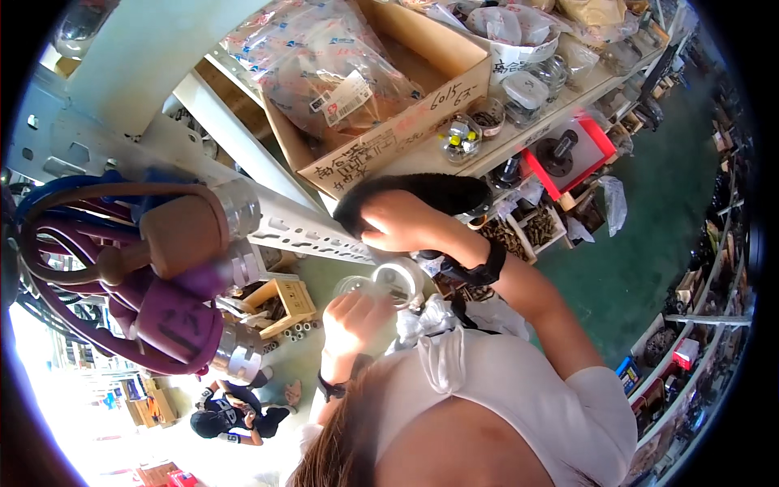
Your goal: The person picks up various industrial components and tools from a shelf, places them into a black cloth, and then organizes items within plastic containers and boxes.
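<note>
My right hand (395, 221) is closed at the near side of a soft black thing (434, 193), perhaps cloth, by the front of the shelf. Its fingers curl in against it. Lower down, my left hand (355, 319) is raised and closed, with its fingers blurred. Just past those fingertips is a clear round plastic piece (357, 285), a lid or a jar; whether the hand grips it I cannot tell. Beside it shows a round white-rimmed container (398, 280), partly hidden.
An open cardboard box (389, 134) with bagged goods fills the shelf above. Small jars (461, 138) and a red bin (572, 154) sit to the right. Purple-jacketed cables with metal connectors (178, 321) hang close at left. A person in dark clothes (235, 412) is at lower left.
</note>
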